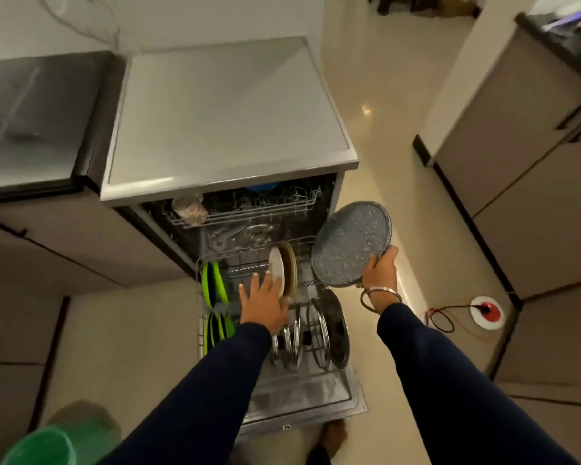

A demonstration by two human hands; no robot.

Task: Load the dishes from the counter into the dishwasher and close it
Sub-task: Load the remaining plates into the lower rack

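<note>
nearest the camera lies the dishwasher door [302,394], folded flat, with the lower rack [200,333] pulled out over it. that rack is already well filled: steel lids [294,340] and a dark plate [337,330] stand on edge at its near end, green plates [210,286] line its left side, and two pale plates [284,268] stand upright near the middle.

the left hand [265,303] reaches into the rack with fingers spread, its fingertips at the nearer pale plate; it seems to be steadying or shifting that plate, but i cannot tell whether it really grips it. the right hand [379,271] is clamped on the lower rim of a speckled grey plate [351,243], holding it tilted in the air just right of the rack, not yet slotted.

further in, the upper rack [242,209] holds a cup [190,206] and something blue [262,187].

the counter itself is hardly in view, so how many dishes remain there i cannot say. by my reckoning loading is well along; the grey plate still needs a slot, the rack must slide in, and the door must be shut.
</note>
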